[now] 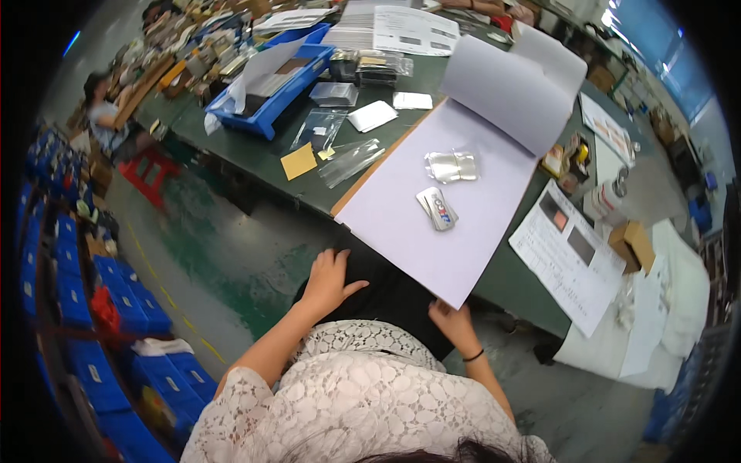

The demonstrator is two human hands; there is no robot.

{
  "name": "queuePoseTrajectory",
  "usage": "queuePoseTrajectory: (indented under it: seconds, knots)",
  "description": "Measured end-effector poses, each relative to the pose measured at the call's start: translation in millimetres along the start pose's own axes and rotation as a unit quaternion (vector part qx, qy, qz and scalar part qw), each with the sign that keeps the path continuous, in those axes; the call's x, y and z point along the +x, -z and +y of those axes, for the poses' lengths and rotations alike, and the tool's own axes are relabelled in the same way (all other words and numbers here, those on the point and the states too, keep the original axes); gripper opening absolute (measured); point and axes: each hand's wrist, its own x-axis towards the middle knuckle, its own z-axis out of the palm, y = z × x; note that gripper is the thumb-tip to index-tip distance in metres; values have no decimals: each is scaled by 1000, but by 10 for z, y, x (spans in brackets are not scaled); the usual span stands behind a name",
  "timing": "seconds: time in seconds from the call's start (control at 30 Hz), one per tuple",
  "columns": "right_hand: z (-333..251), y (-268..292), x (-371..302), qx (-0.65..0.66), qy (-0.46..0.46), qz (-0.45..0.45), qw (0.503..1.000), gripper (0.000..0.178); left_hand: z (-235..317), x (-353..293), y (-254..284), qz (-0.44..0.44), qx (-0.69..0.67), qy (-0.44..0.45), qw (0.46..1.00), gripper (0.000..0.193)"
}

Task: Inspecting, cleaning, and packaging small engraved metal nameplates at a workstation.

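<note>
Seated at a green worktop [494, 278], a person in a white lace top rests the left hand [328, 279], fingers spread and holding nothing, on a dark-clad lap just below the near edge of a large pale lilac sheet [448, 193]. At that sheet's near corner the right hand [454, 322], a black band at its wrist, touches the paper's edge with fingers loosely curled, gripping nothing visible. On the sheet lie small silvery packets [438, 208] and, beyond them, a clear plastic bag [452, 165]. Farther off, left of the sheet, a blue tray [272, 83] holds paper-wrapped stock.
</note>
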Motion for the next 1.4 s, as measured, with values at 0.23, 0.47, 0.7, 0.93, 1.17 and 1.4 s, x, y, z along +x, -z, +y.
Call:
queuePoseTrajectory:
  seconds: [0.23, 0.47, 0.7, 0.93, 1.17, 1.4]
  knots:
    - [-461, 14, -195, 43, 4, -187, 981, 18, 62, 295, -376, -48, -103, -64, 991, 18]
    - [-140, -157, 43, -10, 85, -196, 977, 14, 407, 19, -876, -298, -100, -132, 940, 14]
    - [-117, -443, -7, -177, 109, -86, 974, 25, 27, 77, -1215, -483, 105, -95, 864, 25]
    - [-125, -584, -96, -292, 108, -43, 949, 8, 441, 295, -24, -537, -25, -154, 829, 27]
    - [-425, -443, -423, -205, 66, -10, 976, 10, 95, 1519, 1146, -199, -306, -17, 931, 12]
    - [-698, -479, -525, -142, 41, -12, 989, 20, -378, 2132, 588, -107, -19, -54, 993, 44]
